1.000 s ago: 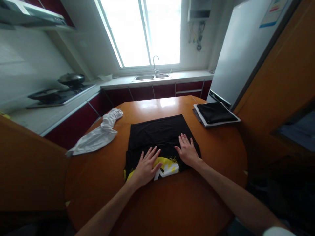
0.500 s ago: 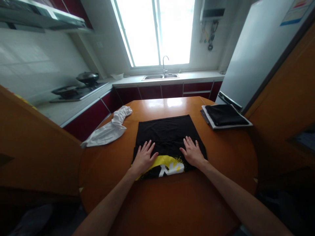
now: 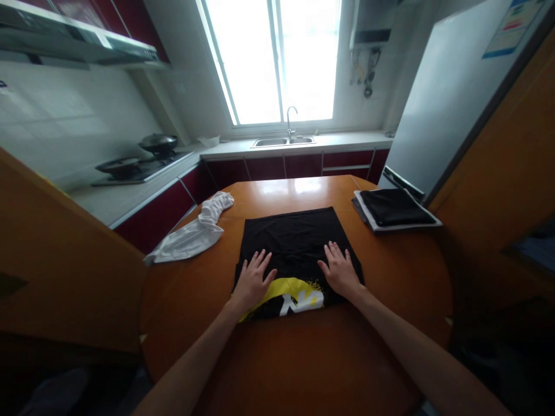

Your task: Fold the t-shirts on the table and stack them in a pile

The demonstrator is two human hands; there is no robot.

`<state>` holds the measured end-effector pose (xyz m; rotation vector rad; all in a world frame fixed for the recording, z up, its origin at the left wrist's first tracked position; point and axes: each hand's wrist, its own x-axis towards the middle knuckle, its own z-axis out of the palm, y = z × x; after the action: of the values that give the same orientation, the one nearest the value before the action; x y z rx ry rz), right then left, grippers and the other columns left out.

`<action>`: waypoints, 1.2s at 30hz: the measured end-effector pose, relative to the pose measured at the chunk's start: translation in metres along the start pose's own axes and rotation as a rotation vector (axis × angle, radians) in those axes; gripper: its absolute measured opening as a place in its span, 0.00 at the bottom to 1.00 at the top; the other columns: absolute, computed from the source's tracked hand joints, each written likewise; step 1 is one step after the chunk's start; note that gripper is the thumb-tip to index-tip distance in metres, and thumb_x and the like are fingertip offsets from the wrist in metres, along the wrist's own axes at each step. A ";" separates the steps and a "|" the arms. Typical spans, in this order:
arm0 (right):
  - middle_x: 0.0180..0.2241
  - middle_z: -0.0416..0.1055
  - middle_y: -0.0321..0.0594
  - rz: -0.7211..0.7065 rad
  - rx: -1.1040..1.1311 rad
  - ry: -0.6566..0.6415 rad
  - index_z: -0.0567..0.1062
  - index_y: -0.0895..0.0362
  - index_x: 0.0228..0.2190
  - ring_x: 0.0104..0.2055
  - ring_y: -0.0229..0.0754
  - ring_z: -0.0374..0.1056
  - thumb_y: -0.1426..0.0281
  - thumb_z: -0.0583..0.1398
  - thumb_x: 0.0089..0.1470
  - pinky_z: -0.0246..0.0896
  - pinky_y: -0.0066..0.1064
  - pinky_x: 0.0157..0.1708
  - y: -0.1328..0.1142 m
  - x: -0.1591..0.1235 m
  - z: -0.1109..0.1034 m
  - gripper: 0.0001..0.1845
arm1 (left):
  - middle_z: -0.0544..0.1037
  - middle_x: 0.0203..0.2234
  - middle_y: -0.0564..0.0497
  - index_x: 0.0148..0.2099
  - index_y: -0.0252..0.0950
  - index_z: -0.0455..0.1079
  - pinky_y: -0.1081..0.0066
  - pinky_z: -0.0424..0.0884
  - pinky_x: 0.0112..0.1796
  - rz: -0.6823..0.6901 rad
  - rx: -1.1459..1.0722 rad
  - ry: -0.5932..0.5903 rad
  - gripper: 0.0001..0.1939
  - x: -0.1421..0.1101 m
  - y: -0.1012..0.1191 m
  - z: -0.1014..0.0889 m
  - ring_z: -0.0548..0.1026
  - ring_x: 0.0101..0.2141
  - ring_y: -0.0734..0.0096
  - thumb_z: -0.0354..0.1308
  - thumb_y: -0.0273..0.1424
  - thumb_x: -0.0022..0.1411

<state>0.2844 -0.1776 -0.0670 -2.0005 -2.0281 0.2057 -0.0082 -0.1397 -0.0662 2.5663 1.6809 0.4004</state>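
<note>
A black garment (image 3: 295,234), probably a T-shirt, lies folded on the wooden table (image 3: 286,364) in front of me. Its near part carries a yellow and white print, upside down to me. My left hand (image 3: 254,280) rests flat on the left side of the cloth, fingers spread, the thumb beside the yellow patch. On the right side my right hand (image 3: 340,270) lies palm down on the black fabric, fingers stretched out. Neither hand grips the cloth. The fabric under both palms is hidden.
A crumpled white garment (image 3: 197,231) lies at the table's left edge. A stack of folded dark and white clothes (image 3: 394,207) sits at the right. Beyond the table are a counter with a sink (image 3: 284,141), a stove with pans (image 3: 158,143) and a fridge (image 3: 433,110).
The whole view has shifted slightly, with the scene sitting a little lower now. Both hands stay flat at nearly the same places on the black garment, whose folds look unchanged.
</note>
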 end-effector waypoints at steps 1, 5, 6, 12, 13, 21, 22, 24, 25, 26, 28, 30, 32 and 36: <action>0.71 0.45 0.53 0.003 -0.001 0.011 0.56 0.66 0.68 0.74 0.50 0.38 0.58 0.44 0.69 0.31 0.51 0.69 0.000 0.000 0.000 0.35 | 0.59 0.69 0.42 0.70 0.37 0.59 0.44 0.52 0.64 -0.009 -0.002 0.018 0.28 0.000 0.000 -0.003 0.55 0.68 0.51 0.47 0.43 0.73; 0.71 0.44 0.52 -0.005 0.005 0.037 0.56 0.65 0.68 0.74 0.49 0.38 0.61 0.44 0.69 0.31 0.51 0.69 0.002 0.000 -0.003 0.32 | 0.61 0.68 0.41 0.68 0.35 0.62 0.46 0.55 0.64 -0.036 -0.006 0.067 0.26 -0.002 -0.008 -0.019 0.57 0.68 0.51 0.47 0.38 0.72; 0.71 0.44 0.51 -0.012 0.006 0.045 0.56 0.64 0.68 0.74 0.49 0.38 0.63 0.44 0.68 0.31 0.51 0.69 0.002 0.000 -0.004 0.32 | 0.61 0.67 0.40 0.68 0.34 0.62 0.46 0.56 0.64 -0.040 -0.014 0.067 0.26 -0.003 -0.012 -0.024 0.57 0.67 0.51 0.47 0.37 0.72; 0.71 0.49 0.49 -0.073 0.062 -0.002 0.60 0.62 0.66 0.73 0.47 0.42 0.71 0.44 0.66 0.38 0.48 0.68 0.009 -0.006 -0.020 0.30 | 0.68 0.64 0.41 0.65 0.34 0.66 0.50 0.59 0.63 0.021 -0.094 -0.074 0.26 -0.025 -0.029 -0.051 0.64 0.64 0.53 0.47 0.40 0.71; 0.70 0.50 0.49 -0.096 0.083 -0.036 0.61 0.61 0.66 0.73 0.47 0.43 0.68 0.45 0.67 0.40 0.48 0.68 0.011 -0.009 -0.021 0.29 | 0.68 0.63 0.42 0.64 0.35 0.68 0.51 0.59 0.64 0.043 -0.104 -0.073 0.26 -0.031 -0.029 -0.051 0.64 0.64 0.54 0.48 0.41 0.71; 0.71 0.48 0.51 -0.196 0.018 0.068 0.61 0.58 0.66 0.73 0.52 0.39 0.57 0.47 0.69 0.34 0.58 0.68 0.042 -0.034 -0.009 0.31 | 0.61 0.68 0.42 0.67 0.37 0.63 0.44 0.54 0.64 0.104 -0.107 -0.038 0.24 -0.075 -0.023 -0.020 0.55 0.68 0.53 0.47 0.37 0.73; 0.70 0.50 0.51 -0.208 0.028 0.109 0.62 0.58 0.65 0.73 0.51 0.41 0.57 0.46 0.69 0.36 0.58 0.68 0.045 -0.036 -0.012 0.30 | 0.60 0.68 0.42 0.68 0.38 0.63 0.43 0.54 0.64 0.122 -0.116 -0.036 0.24 -0.078 -0.025 -0.022 0.54 0.69 0.53 0.47 0.37 0.73; 0.68 0.55 0.51 -0.250 0.064 0.214 0.66 0.58 0.63 0.72 0.51 0.45 0.58 0.47 0.69 0.39 0.56 0.68 0.051 -0.041 -0.020 0.28 | 0.61 0.68 0.43 0.68 0.40 0.63 0.46 0.56 0.64 0.161 -0.153 0.005 0.24 -0.085 -0.031 -0.032 0.55 0.68 0.53 0.50 0.38 0.73; 0.67 0.58 0.50 -0.280 0.088 0.255 0.68 0.57 0.61 0.70 0.51 0.49 0.58 0.49 0.69 0.43 0.54 0.68 0.054 -0.045 -0.026 0.27 | 0.63 0.67 0.43 0.67 0.41 0.64 0.49 0.59 0.64 0.185 -0.178 0.018 0.24 -0.089 -0.035 -0.040 0.58 0.67 0.54 0.52 0.38 0.72; 0.64 0.62 0.50 -0.315 0.111 0.274 0.71 0.56 0.59 0.68 0.52 0.54 0.58 0.50 0.68 0.48 0.52 0.66 0.058 -0.050 -0.031 0.25 | 0.65 0.65 0.43 0.65 0.43 0.66 0.52 0.62 0.63 0.213 -0.205 0.017 0.23 -0.094 -0.038 -0.048 0.62 0.65 0.54 0.55 0.38 0.70; 0.57 0.68 0.50 -0.394 0.136 0.250 0.75 0.53 0.54 0.60 0.51 0.63 0.59 0.55 0.66 0.60 0.48 0.60 0.067 -0.063 -0.038 0.20 | 0.71 0.59 0.44 0.61 0.45 0.71 0.58 0.70 0.58 0.270 -0.243 -0.016 0.21 -0.103 -0.045 -0.064 0.70 0.59 0.57 0.60 0.36 0.67; 0.52 0.71 0.48 -0.479 0.116 0.187 0.77 0.51 0.51 0.54 0.50 0.68 0.61 0.58 0.64 0.65 0.46 0.54 0.076 -0.077 -0.042 0.17 | 0.74 0.53 0.46 0.56 0.46 0.74 0.61 0.73 0.55 0.327 -0.244 -0.058 0.17 -0.111 -0.051 -0.076 0.73 0.54 0.59 0.62 0.33 0.66; 0.48 0.72 0.47 -0.547 0.067 0.138 0.78 0.50 0.50 0.51 0.51 0.68 0.62 0.61 0.62 0.66 0.46 0.52 0.086 -0.089 -0.043 0.16 | 0.75 0.49 0.47 0.54 0.46 0.75 0.63 0.74 0.52 0.386 -0.218 -0.077 0.15 -0.115 -0.053 -0.081 0.74 0.51 0.61 0.60 0.29 0.67; 0.46 0.73 0.46 -0.647 -0.018 0.114 0.77 0.51 0.51 0.49 0.49 0.69 0.70 0.60 0.61 0.65 0.44 0.52 0.099 -0.095 -0.046 0.16 | 0.77 0.45 0.48 0.54 0.45 0.74 0.66 0.74 0.49 0.450 -0.118 -0.075 0.15 -0.114 -0.052 -0.081 0.75 0.46 0.65 0.55 0.25 0.69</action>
<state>0.3929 -0.2737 -0.0624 -1.2307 -2.4672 -0.0636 -0.1169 -0.2303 -0.0187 2.8128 1.0111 0.3985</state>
